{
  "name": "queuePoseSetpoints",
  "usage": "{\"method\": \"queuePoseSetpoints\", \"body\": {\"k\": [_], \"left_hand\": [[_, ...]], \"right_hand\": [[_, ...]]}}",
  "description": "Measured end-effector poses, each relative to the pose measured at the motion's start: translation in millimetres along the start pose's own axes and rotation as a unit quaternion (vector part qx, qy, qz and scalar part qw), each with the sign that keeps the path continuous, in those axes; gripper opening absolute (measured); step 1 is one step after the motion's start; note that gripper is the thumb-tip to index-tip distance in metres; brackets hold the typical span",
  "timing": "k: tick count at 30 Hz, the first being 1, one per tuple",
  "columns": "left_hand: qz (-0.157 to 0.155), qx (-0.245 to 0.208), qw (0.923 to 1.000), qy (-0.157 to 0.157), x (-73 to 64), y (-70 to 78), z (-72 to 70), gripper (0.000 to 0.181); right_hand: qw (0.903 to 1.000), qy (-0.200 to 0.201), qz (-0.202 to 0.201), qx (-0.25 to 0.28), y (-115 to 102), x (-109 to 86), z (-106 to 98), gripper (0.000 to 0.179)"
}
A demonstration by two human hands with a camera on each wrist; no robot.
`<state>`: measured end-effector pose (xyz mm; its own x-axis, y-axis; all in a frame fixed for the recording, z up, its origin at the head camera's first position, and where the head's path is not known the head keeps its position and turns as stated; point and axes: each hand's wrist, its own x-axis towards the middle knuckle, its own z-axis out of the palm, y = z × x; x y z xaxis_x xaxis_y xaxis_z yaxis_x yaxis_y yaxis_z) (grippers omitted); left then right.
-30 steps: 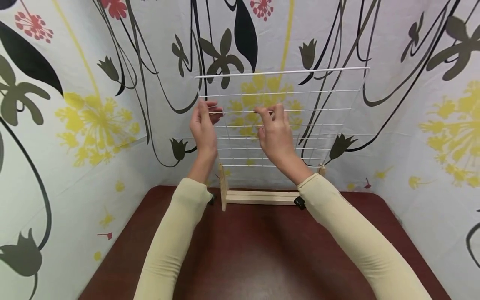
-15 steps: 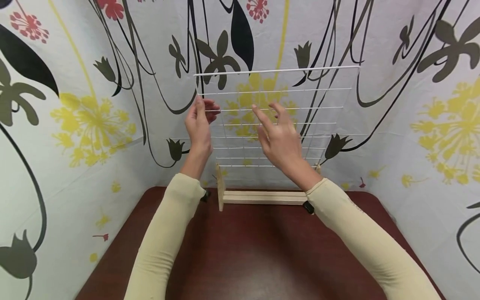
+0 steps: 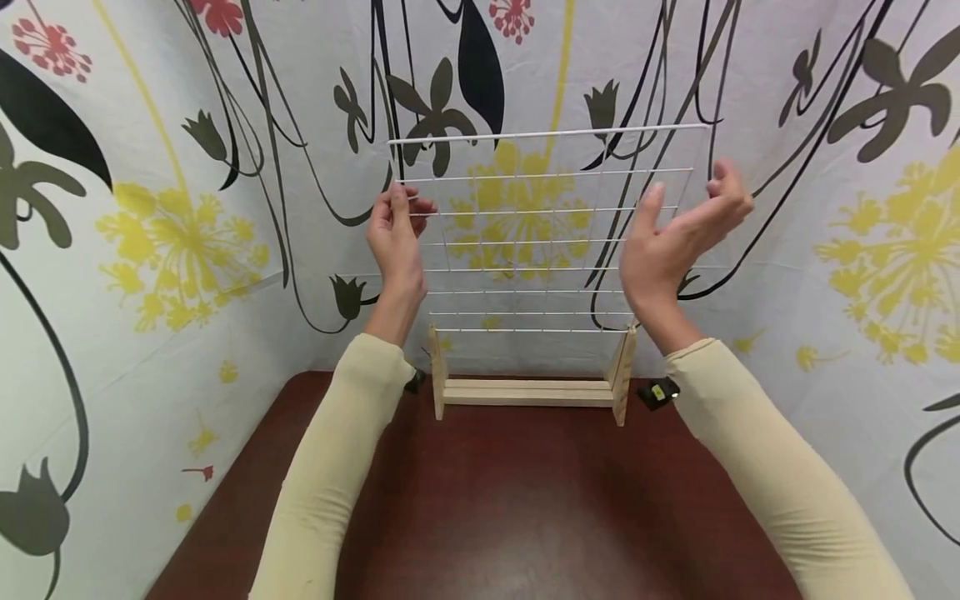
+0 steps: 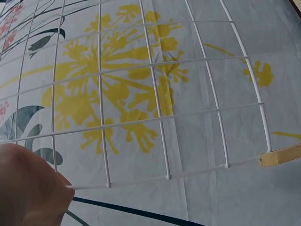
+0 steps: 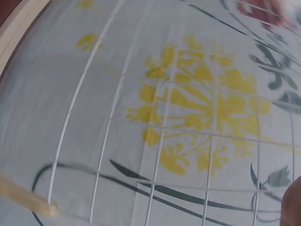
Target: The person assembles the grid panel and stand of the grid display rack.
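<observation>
A white wire grid rack (image 3: 547, 134) stands upright in a wooden base (image 3: 528, 400) at the back of the table. My left hand (image 3: 397, 242) grips the grid's left edge, thumb toward me and fingertips behind the wires. Part of that hand (image 4: 30, 186) also shows against the edge wire in the left wrist view. Beside the right edge, my right hand (image 3: 667, 246) is spread, thumb up and fingers stretched out to the right, holding nothing. Whether it touches the wires cannot be told. Only a sliver of it (image 5: 292, 202) appears in the right wrist view.
The dark red-brown table (image 3: 517, 500) reaches toward me. White cloth (image 3: 262, 208) with printed flowers and stems surrounds it behind and at both sides, close behind the grid. A small black device (image 3: 657, 393) sits at my right wrist.
My right hand has left the middle of the grid and moved right to its right edge, its fingers spreading. My left hand keeps its hold on the left edge.
</observation>
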<state>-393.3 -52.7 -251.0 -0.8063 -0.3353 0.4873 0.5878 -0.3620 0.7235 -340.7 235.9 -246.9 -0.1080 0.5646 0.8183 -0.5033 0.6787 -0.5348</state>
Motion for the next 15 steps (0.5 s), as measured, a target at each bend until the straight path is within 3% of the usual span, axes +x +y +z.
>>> {"method": "queuePoseSetpoints", "body": {"k": [3, 6, 8, 15], "left_hand": [[-0.002, -0.002, 1.0, 0.002, 2.3, -0.6, 0.7, 0.029], [-0.002, -0.005, 1.0, 0.002, 5.2, -2.0, 2.1, 0.029], [-0.003, -0.007, 1.0, 0.002, 6.7, -3.7, 2.4, 0.029], [-0.015, 0.005, 0.9999, 0.0, 11.1, -9.4, 0.4, 0.031]], "right_hand": [[0.9898, -0.063, 0.124, 0.027, 2, 9.9, -5, 0.062], [0.9605, -0.121, 0.242, 0.066, 2, 16.6, -6, 0.054], [0.9387, -0.13, 0.302, 0.102, 1, 19.5, -5, 0.047], [0.8867, -0.093, 0.381, 0.245, 4, 22.8, 4, 0.039]]}}
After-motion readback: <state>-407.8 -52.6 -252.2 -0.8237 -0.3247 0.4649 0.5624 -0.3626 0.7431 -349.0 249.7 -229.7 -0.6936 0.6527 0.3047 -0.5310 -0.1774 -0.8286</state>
